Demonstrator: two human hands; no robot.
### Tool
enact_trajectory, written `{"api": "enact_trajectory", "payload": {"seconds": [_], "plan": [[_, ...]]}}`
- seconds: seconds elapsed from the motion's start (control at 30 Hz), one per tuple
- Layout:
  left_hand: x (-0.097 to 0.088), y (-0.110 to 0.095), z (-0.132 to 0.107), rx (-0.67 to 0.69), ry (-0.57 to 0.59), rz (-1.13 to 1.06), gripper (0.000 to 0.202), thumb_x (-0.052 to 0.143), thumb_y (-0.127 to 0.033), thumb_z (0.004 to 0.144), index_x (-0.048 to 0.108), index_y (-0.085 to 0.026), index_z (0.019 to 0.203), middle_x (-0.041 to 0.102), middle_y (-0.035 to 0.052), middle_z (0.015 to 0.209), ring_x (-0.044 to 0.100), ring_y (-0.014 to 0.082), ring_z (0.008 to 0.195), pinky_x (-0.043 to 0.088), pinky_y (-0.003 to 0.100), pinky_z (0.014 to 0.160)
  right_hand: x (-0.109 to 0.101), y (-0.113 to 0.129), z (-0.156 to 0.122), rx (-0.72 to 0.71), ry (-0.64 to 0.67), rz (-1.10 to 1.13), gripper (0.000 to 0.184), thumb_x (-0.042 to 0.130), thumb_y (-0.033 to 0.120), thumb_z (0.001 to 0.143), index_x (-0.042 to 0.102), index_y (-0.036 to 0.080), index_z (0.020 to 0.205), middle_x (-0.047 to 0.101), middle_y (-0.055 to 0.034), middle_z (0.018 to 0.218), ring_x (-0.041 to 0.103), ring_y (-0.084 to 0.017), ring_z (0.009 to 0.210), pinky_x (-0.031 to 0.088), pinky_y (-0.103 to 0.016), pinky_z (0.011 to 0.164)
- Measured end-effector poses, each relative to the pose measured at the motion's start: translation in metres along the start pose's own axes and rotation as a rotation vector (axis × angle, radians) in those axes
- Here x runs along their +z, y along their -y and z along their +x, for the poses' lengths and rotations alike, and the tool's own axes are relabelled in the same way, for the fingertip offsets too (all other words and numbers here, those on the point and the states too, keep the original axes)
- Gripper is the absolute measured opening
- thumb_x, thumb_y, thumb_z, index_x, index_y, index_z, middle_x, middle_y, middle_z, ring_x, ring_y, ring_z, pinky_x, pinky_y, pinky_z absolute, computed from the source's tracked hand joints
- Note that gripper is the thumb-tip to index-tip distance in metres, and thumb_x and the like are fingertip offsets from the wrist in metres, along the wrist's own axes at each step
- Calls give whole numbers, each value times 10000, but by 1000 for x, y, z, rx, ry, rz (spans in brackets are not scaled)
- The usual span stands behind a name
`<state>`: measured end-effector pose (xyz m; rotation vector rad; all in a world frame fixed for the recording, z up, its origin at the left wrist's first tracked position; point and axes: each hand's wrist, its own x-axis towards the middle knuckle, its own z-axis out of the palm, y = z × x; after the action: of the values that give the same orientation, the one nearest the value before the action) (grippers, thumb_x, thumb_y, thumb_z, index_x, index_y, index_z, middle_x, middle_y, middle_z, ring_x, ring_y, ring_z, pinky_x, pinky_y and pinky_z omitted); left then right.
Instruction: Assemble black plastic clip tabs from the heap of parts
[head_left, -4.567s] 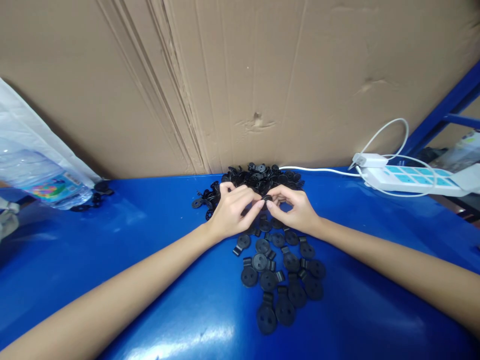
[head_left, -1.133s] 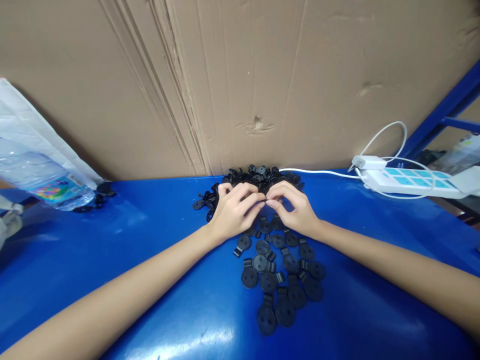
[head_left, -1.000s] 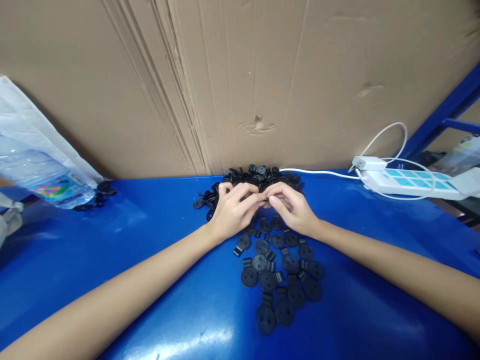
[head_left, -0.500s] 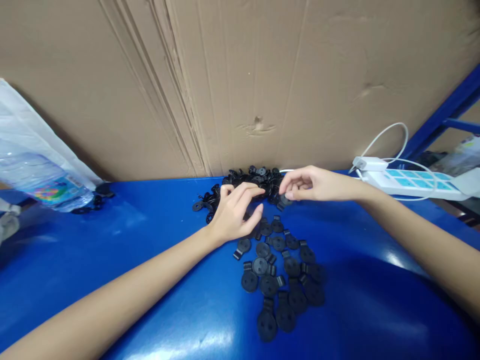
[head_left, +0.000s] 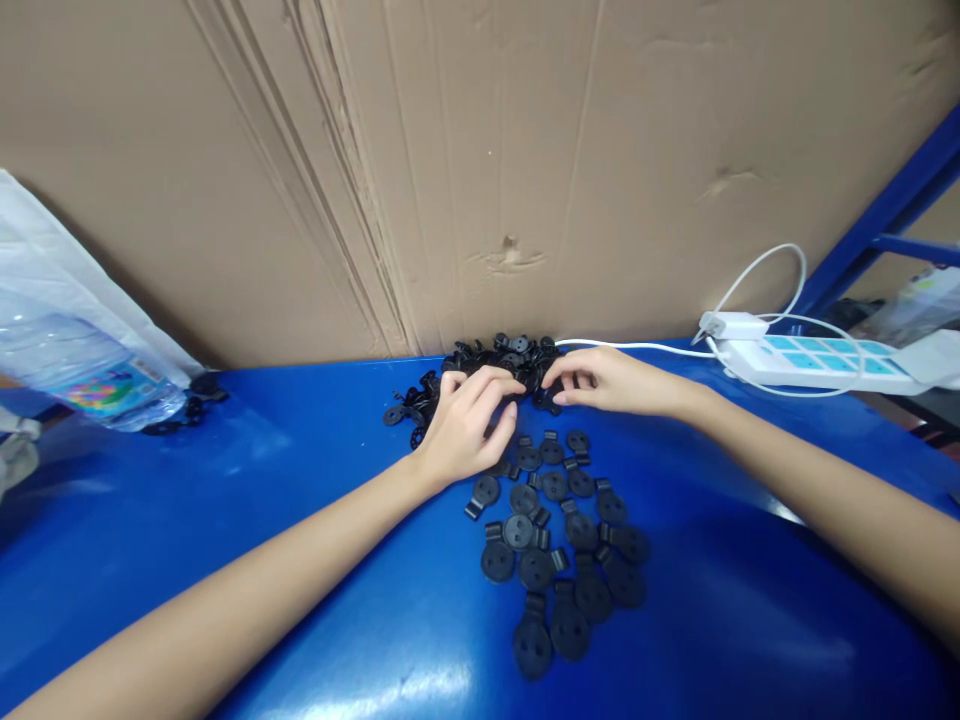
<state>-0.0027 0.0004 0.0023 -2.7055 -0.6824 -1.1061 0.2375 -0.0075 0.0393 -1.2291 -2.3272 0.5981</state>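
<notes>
A heap of small black plastic clips [head_left: 517, 345], each a round disc with two holes and a short tab, lies against the cardboard. My left hand [head_left: 474, 420] rests over the heap's front left, thumb and forefinger apart, nothing visible between them. At the heap's right edge is my right hand [head_left: 611, 380]. Its fingers are bent and slightly parted, the tips touching or close to the clips, and no clip shows in its grasp. Nearer me, several loose clips [head_left: 555, 487] are spread flat; one disc [head_left: 578, 441] lies just below the right hand.
A tall cardboard sheet [head_left: 480, 170] stands behind the blue table [head_left: 360, 600]. A white power strip [head_left: 817, 362] with a plug and cable is at the right, near a blue metal frame [head_left: 877, 240]. A plastic bottle [head_left: 97, 370] leans at the left beside a white bag.
My right hand has let go of a clip, which now lies with the spread ones, and has moved left to the heap. My left hand has hardly moved.
</notes>
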Motion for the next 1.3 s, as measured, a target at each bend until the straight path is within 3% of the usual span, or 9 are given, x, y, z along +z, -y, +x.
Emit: {"api": "enact_trajectory", "payload": {"seconds": [0.13, 0.3, 0.5, 0.7, 0.8, 0.9, 1.07, 1.2, 1.3], "plan": [[-1, -1, 0, 4, 18, -4, 162, 454, -189, 927, 547, -166, 1056, 656, 59, 1025, 613, 166, 935, 301, 362, 802, -3, 5, -3, -4, 11, 36, 126, 626, 271, 821, 688, 162, 816, 631, -6, 649, 550, -112, 576, 406, -224, 546], [-2, -2, 1, -45, 73, -4, 200, 380, -253, 970, 561, -170, 958, 659, 23, 851, 582, 153, 775, 268, 376, 777, -9, 20, -8, 47, -60, 328, 238, 663, 381, 813, 635, 154, 875, 666, -11, 656, 579, -105, 529, 446, -231, 529], [0, 1, 0, -102, 87, -18, 271, 341, -316, 982, 534, -154, 879, 648, 36, 818, 572, 164, 758, 257, 380, 771, 4, 28, -8, -9, -99, 547, 293, 733, 404, 760, 634, 161, 889, 718, -41, 758, 695, -168, 709, 534, -283, 684], [-1, 0, -1, -136, 80, -58, 258, 304, -292, 992, 519, -165, 1058, 684, 41, 928, 616, 169, 826, 252, 386, 818, 18, 25, -4, 57, -213, 595, 343, 705, 497, 767, 621, 164, 770, 683, -27, 654, 635, -133, 589, 510, -257, 588], [-2, -1, 0, -145, 80, -40, 256, 338, -338, 991, 531, -172, 1019, 685, 35, 897, 616, 170, 809, 250, 385, 815, 28, 22, -3, 65, -161, 654, 346, 729, 487, 744, 603, 167, 777, 659, -15, 668, 612, -121, 593, 514, -259, 599], [-1, 0, 0, -158, 82, -15, 268, 365, -380, 989, 542, -180, 999, 678, 22, 839, 613, 169, 780, 250, 382, 809, 40, 19, -3, 55, -144, 664, 327, 759, 429, 728, 585, 178, 845, 636, -3, 738, 617, -123, 674, 525, -266, 660], [3, 2, 0, -238, 37, 11, 244, 384, -369, 988, 545, -188, 1018, 687, 15, 827, 616, 165, 779, 255, 375, 810, 62, 9, 1, -36, -318, 661, 436, 705, 365, 793, 504, 234, 1156, 643, -38, 1003, 630, -143, 872, 536, -307, 801], [5, 3, 1, -213, 25, 2, 198, 419, -336, 982, 545, -189, 1020, 693, 8, 848, 622, 156, 784, 251, 370, 805, 67, 2, 2, -69, -349, 539, 389, 693, 371, 807, 561, 211, 1136, 663, -66, 1021, 632, -179, 921, 528, -343, 814], [4, 3, 1, -203, 44, 19, 202, 420, -336, 982, 549, -183, 1009, 700, 18, 856, 620, 161, 784, 253, 372, 798, 67, 1, 1, -69, -430, 437, 318, 672, 378, 823, 609, 202, 1080, 682, -54, 939, 638, -180, 844, 522, -334, 754]]}}
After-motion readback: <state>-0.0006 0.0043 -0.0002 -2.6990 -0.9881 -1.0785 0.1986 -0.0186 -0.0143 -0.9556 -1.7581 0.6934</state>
